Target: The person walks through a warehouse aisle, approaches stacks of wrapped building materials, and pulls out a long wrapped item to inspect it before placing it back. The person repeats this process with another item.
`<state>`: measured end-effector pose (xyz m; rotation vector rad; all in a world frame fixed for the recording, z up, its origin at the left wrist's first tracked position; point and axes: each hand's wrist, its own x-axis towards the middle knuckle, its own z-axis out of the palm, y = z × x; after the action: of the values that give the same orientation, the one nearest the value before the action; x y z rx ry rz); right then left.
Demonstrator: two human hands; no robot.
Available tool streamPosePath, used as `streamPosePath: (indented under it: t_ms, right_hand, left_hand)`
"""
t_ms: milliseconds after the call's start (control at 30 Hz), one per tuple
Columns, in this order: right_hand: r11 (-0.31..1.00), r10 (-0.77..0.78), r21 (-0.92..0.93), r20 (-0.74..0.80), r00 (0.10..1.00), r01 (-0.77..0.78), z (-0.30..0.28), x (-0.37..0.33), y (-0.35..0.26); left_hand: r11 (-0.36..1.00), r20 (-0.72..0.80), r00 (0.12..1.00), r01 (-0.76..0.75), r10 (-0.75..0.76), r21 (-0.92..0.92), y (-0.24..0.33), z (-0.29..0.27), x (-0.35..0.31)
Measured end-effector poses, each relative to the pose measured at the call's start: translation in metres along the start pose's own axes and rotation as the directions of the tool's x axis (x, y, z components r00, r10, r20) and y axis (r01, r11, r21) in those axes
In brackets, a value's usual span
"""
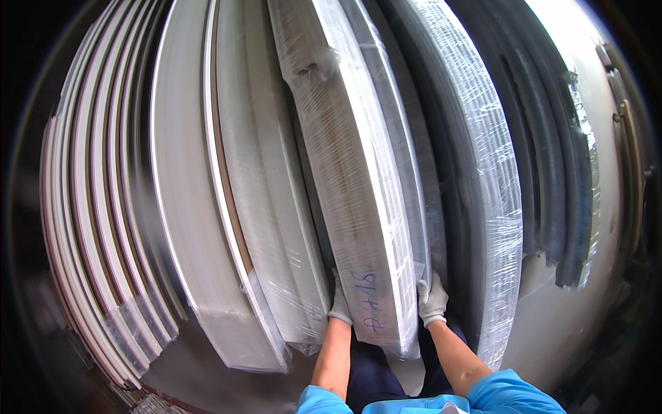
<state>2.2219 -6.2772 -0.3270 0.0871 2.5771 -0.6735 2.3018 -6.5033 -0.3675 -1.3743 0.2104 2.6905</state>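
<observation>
A long bundle of profiles in clear stretch film (352, 207), with blue handwriting near its near end, lies between my hands. My left hand (340, 303), in a pale knit glove, grips its left side near the end. Most of that hand's fingers are hidden between this bundle and a pale wrapped bundle (276, 207) to the left. My right hand (432, 301), gloved likewise, holds the right side at about the same height, its fingers bent around the edge. Both forearms reach forward from blue sleeves.
To the left stand a wide pale wrapped bundle (186, 172) and a stack of thin white and brown strips (103, 207). On the right are a shiny film-wrapped bundle (493, 172) and dark grey long pieces (552, 152). A pale wall or floor surface (558, 331) lies beyond.
</observation>
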Motion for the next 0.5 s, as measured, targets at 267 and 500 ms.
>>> streamPosePath:
  t_ms: [267, 500]
  right_hand:
    - [0.998, -0.004, 0.067, 0.074, 0.997, -0.001, -0.012, 0.011, 0.018]
    - [0.987, -0.034, 0.159, 0.091, 0.995, 0.019, -0.021, 0.025, 0.038]
  left_hand:
    - [0.981, -0.164, 0.981, -0.068, 0.099, 0.181, -0.018, 0.023, -0.008]
    - [0.98, -0.06, 0.998, 0.021, -0.033, -0.196, -0.048, 0.004, -0.003]
